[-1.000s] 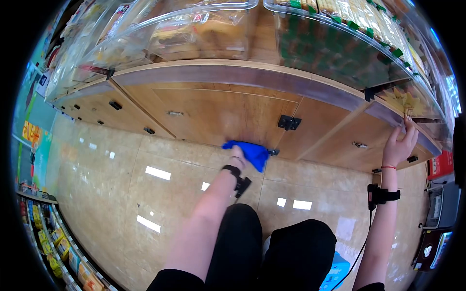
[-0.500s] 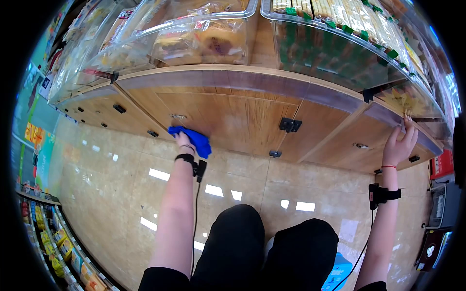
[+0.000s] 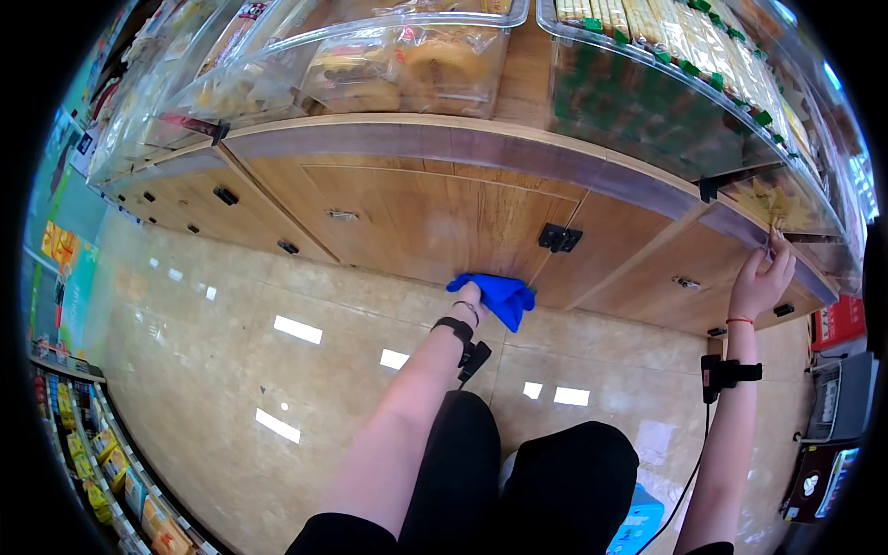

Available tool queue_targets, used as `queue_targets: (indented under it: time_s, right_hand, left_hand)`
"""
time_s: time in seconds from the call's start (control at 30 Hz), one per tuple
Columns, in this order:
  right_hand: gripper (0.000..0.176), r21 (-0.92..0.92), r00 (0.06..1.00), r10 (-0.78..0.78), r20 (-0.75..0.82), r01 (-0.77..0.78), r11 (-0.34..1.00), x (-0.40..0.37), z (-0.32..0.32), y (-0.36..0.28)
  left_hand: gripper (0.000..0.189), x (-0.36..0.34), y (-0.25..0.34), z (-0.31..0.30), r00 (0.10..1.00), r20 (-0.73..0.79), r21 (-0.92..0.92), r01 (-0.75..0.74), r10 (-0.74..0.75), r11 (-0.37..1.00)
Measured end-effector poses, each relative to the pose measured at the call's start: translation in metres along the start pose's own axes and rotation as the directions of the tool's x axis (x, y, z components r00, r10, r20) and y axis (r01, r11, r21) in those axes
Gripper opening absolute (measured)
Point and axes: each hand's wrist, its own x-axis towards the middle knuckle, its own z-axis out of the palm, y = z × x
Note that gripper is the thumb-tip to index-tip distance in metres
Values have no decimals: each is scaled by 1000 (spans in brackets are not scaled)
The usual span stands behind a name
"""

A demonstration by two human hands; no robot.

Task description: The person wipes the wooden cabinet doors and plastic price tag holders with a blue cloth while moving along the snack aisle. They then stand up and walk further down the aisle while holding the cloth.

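My left hand [image 3: 470, 298] presses a crumpled blue cloth [image 3: 499, 296] against the lower part of the wooden cabinet door [image 3: 416, 222], close to the floor. The cloth hides most of my fingers. At the far right, my right hand [image 3: 763, 280] is raised to the cabinet's top edge, beneath the clear bins, with its fingertips bent over the rim. Whether those fingers pinch anything is too small to make out. A black hinge [image 3: 561, 238] sits on the door just above and right of the cloth.
Clear bins of packaged bread [image 3: 435, 69] and wrapped sticks [image 3: 647, 28] stand on the cabinet. A blue container [image 3: 640, 520] is beside my right knee. Shelves of snacks [image 3: 111, 462] are at the lower left, a red object [image 3: 837, 322] at the right. The tiled floor [image 3: 231, 361] shines.
My left hand has slid to the right along the bottom of the cabinet door with the blue cloth. My right hand stays at the cabinet's top edge.
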Motion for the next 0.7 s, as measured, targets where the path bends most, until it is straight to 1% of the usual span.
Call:
queue_targets:
  time_s: [0.03,0.07,0.13,0.17,0.2,0.23,0.27,0.3,0.33,0.37,0.4,0.43,0.47,0.5,0.53,0.6,0.67,0.7]
  right_hand:
    - [23,11,1000,7,5,-7,1000,0,0,0]
    - [23,-5,1000,8,25,-7,1000,-1,-1,1]
    - [23,-39,998,14,59,-12,999,0,-6,0]
    - [23,-42,998,6,60,-3,999,0,-7,0]
    - [24,-44,998,-2,63,5,999,0,-7,0]
    - [24,-44,998,-11,63,14,999,1,-7,0]
    - [24,-41,998,-8,65,11,999,1,-8,-1]
    - [24,-38,998,-6,65,9,999,2,-8,-1]
    - [24,-36,998,-4,65,6,999,2,-8,-1]
    - [25,-24,998,-1,63,3,1000,2,-8,1]
    - [25,-13,998,4,61,-3,1000,0,-6,4]
    - [25,0,998,10,61,-10,1000,-1,-5,6]
    - [26,22,998,32,56,-33,999,-1,-3,7]
    - [26,43,997,55,54,-58,997,-3,-1,8]
    - [26,66,996,78,54,-81,995,-3,1,9]
    - [25,64,997,63,35,-65,996,-3,2,9]
    - [24,73,998,49,36,-51,996,-3,4,14]
    - [24,82,998,45,44,-48,995,-4,4,18]
  left_hand:
    - [18,-3,0,4,999,-47,-9,7,-7,1000]
    - [18,-7,6,5,999,-34,17,-16,17,1000]
    - [18,10,25,-22,998,-4,73,-67,68,995]
    - [18,0,44,-25,985,-25,134,-169,173,977]
    - [18,18,64,-52,972,-73,170,-207,222,963]
    - [20,20,89,-65,934,-178,178,-279,310,944]
    - [25,10,120,-73,925,-231,135,-277,302,951]
    - [31,13,150,-90,841,-256,212,-432,476,877]
    - [35,42,184,-130,777,-156,230,-572,610,787]
    - [36,-15,202,-102,644,-196,284,-685,740,671]
    - [35,-35,228,-101,572,-222,325,-720,790,613]
    - [36,-47,251,-106,436,-196,371,-796,879,478]
    - [38,-101,256,-71,297,-116,432,-844,948,317]
    - [42,-125,268,-57,153,-157,582,-784,976,217]
    - [44,-155,267,-32,29,-110,603,-793,994,90]
    - [43,-214,249,30,-190,87,615,-762,978,-203]
    - [41,-239,228,71,-264,284,563,-732,922,-383]
    - [40,-251,212,96,-320,372,571,-661,871,-487]
